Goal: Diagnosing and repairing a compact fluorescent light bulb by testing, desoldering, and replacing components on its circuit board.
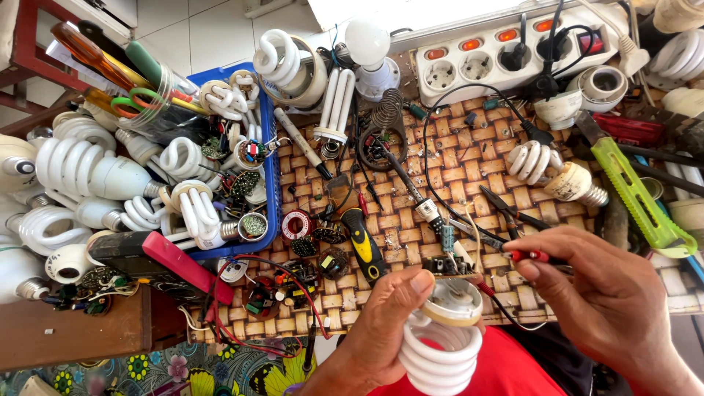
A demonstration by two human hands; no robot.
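My left hand [381,330] grips a white spiral lamp [442,345] near the bottom middle, its opened base turned up toward me. My right hand [609,293] pinches a thin red-tipped probe [529,256], whose tip rests by the lamp's open base. A red wire [490,295] runs from the probe down past the lamp. Just beyond the lamp lies a small circuit board [449,264] on the woven mat [455,154].
A blue tray [272,183] of spiral lamps stands at left. On the mat lie a yellow-black screwdriver [364,246], a soldering iron [411,191], pliers [513,213] and a loose spiral lamp [550,170]. A white power strip [506,59] sits at the back, a green utility knife [634,194] at right.
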